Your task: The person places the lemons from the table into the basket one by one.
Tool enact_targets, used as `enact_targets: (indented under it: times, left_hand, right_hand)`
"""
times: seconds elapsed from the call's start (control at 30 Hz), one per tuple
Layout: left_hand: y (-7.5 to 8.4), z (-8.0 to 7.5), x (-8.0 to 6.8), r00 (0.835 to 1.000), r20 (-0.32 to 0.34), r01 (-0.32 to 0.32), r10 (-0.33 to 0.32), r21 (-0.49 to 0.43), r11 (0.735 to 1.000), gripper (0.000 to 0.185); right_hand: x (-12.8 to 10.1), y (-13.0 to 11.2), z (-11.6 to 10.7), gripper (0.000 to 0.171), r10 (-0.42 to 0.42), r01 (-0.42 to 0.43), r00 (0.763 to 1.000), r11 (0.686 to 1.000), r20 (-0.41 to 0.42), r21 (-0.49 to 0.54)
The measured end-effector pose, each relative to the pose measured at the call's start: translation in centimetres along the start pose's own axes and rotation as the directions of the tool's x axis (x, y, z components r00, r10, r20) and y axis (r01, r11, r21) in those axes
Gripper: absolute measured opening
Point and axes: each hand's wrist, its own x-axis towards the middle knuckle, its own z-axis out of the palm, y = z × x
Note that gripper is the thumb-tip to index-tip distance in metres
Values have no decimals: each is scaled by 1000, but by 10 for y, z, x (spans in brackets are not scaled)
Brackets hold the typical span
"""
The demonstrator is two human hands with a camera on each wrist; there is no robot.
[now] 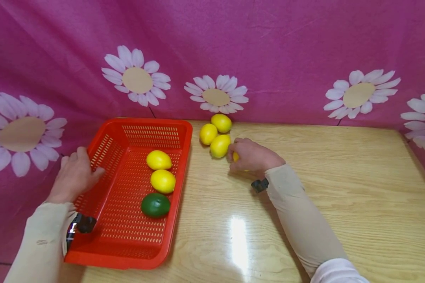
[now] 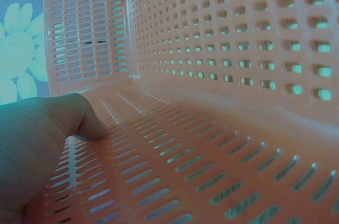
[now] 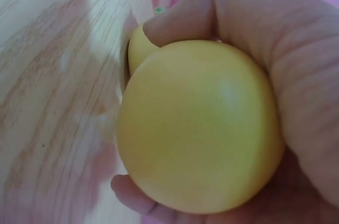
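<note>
Fingers of the right hand [image 1: 255,155] curl round a smooth, glossy yellow lemon [image 3: 201,128] at the pale wood-grain table [image 1: 340,196], presumably because something so round would slip a looser hold; whether it touches the wood I can't tell. Just beside it, three more yellow lemons [image 1: 220,146] sit bunched, perhaps propping one another. The left hand [image 1: 74,175] grips the side of the rectangular, slotted red plastic basket [image 1: 127,192], thumb inside, seemingly to steady it. Within, two further yellow lemons [image 1: 163,181] and a dark green oval fruit [image 1: 155,205] line the right wall, which likely checks their rolling.
</note>
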Motion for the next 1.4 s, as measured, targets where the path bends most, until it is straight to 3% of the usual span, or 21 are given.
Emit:
enact_targets:
  times: [0.8,1.1,1.4]
  left_hand:
    - [-2,-1,-1,1000,5,-15,15,-2,1000,61]
    - [-2,-1,-1,1000,13,-9,10,-11,1000,60]
    - [-1,1,0,997,-37,-60,61,44,997,56]
  right_hand:
    - [-2,-11,-2,20,-82,77,995,994,-58,-76]
    - [-3,-20,-2,26,-68,62,996,994,-58,-93]
    - [-5,-26,-1,28,-66,58,996,992,-67,-109]
